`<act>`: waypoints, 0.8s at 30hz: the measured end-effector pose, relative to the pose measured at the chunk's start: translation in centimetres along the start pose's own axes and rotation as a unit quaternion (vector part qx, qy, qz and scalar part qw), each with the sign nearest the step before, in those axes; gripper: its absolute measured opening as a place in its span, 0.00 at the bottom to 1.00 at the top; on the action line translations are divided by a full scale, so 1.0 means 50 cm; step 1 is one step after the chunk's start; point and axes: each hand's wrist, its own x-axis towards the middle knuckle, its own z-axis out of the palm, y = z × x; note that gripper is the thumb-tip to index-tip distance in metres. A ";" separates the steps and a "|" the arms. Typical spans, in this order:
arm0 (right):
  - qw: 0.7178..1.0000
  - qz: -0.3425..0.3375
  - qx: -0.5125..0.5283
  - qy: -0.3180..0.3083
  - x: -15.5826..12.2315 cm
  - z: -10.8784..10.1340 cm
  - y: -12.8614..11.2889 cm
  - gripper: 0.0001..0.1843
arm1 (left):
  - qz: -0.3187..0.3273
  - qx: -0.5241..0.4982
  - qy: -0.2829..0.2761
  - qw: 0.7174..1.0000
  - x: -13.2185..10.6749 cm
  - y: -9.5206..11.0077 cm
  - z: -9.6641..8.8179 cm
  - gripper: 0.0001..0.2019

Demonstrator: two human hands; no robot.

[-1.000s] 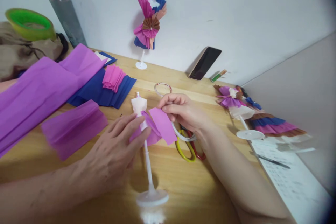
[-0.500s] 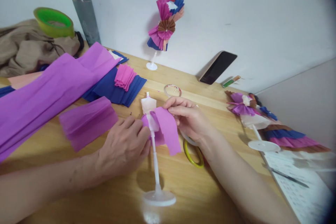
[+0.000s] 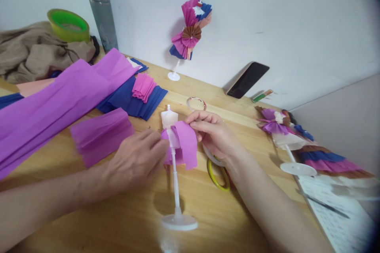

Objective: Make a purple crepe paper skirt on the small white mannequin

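A small white mannequin [image 3: 169,119] on a thin pole and round base [image 3: 179,222] stands on the wooden table [image 3: 127,221]. A purple crepe paper strip [image 3: 187,144] is draped around its waist. My right hand [image 3: 212,132] pinches the upper right edge of this strip beside the torso. My left hand [image 3: 137,161] has its fingers closed against the left side of the paper at the waist.
Purple sheets [image 3: 56,102], a purple pleated piece [image 3: 101,136], blue paper [image 3: 130,99] and pink pleats [image 3: 144,87] lie left. Scissors [image 3: 219,174] rest under my right wrist. A dressed mannequin [image 3: 190,31], phone [image 3: 247,80], flask [image 3: 101,10], green tape roll [image 3: 68,25], lying dressed mannequin [image 3: 297,146].
The paper strip has been wrapped closer around the mannequin's waist, hanging down now instead of spreading out. My left hand's fingers have curled in from flat. The view shifted slightly left.
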 end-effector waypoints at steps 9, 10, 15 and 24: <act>1.000 0.012 -0.001 -0.022 -0.002 0.003 0.006 0.04 | 0.049 -0.047 -0.243 0.968 0.030 -0.008 -0.007 0.10; 1.000 0.014 -0.001 -0.024 -0.002 0.003 0.006 0.04 | 0.052 -0.040 -0.251 0.966 0.031 -0.009 -0.007 0.10; 0.999 0.015 -0.003 -0.034 -0.004 0.004 0.005 0.03 | 0.076 -0.007 -0.240 0.968 0.032 -0.016 0.003 0.09; 1.000 0.005 -0.023 0.001 -0.008 -0.002 -0.024 0.06 | -0.024 -0.113 -0.166 0.979 0.052 -0.011 -0.016 0.07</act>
